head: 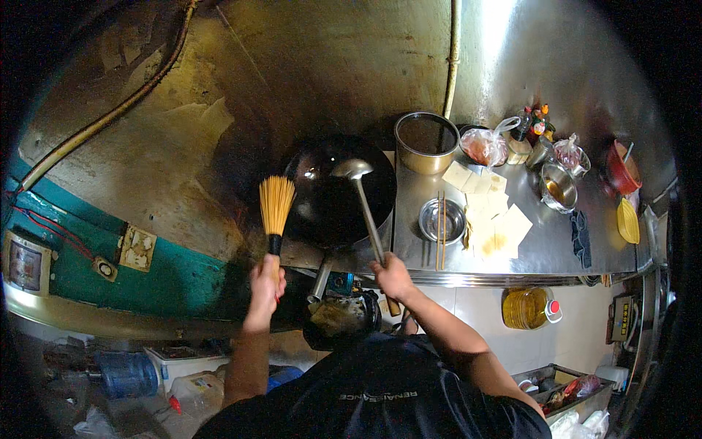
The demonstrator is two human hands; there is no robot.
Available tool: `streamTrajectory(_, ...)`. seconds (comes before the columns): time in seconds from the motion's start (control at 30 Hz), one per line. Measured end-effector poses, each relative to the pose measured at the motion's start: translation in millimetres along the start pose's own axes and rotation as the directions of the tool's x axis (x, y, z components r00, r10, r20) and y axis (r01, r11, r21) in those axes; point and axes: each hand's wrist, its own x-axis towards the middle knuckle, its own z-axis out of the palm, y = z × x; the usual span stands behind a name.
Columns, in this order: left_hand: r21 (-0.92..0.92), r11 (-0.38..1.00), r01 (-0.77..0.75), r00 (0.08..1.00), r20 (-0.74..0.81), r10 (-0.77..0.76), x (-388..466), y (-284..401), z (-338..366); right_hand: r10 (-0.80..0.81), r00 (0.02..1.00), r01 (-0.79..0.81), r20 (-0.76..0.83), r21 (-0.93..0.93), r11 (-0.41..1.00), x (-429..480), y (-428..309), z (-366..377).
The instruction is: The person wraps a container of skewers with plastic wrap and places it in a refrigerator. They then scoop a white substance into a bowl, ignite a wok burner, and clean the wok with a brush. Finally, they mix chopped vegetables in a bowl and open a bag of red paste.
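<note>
My left hand (267, 282) grips a bamboo wok brush (276, 211) by its black-bound handle, bristles upward, at the left side of a black wok (323, 214). In my right hand (393, 277) is the long handle of a metal wok ladle (354, 169), its bowl over the wok. The wok's tubular metal handle (322, 279) points towards me between my hands. Inside, the wok is dark with a small glint of light, and I cannot tell whether it holds anything.
On the steel counter (417, 252) right of the wok stand a deep pot (427, 148) and a steel bowl (442, 222) with chopsticks (441, 233) across it. Beside them lie paper sheets (493, 214). Farther right are a bowl of liquid (558, 186) and a red bowl (624, 167). An oil jug (526, 308) sits below.
</note>
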Motion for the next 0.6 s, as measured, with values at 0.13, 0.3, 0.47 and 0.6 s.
streamTrajectory(0.13,-0.264,0.959,0.101,0.99,0.118,-0.071,-47,-21,-25,-0.003,0.992,0.012,0.13,-0.073,0.997,8,5,45)
streamTrajectory(0.3,-0.44,0.887,0.139,0.98,0.191,-0.058,-79,-29,-60,-0.511,0.532,-0.847,0.676,0.428,-0.315,-12,13,46)
streamTrajectory(0.47,-0.129,0.99,-0.053,0.998,0.024,0.056,-93,-25,-77,-0.679,0.445,-0.894,0.584,0.342,-0.291,-50,-4,25)
streamTrajectory(0.6,-0.059,0.978,-0.199,0.98,0.018,0.2,-104,-18,-77,-0.132,0.631,-0.679,0.765,0.626,0.383,-81,-15,3)
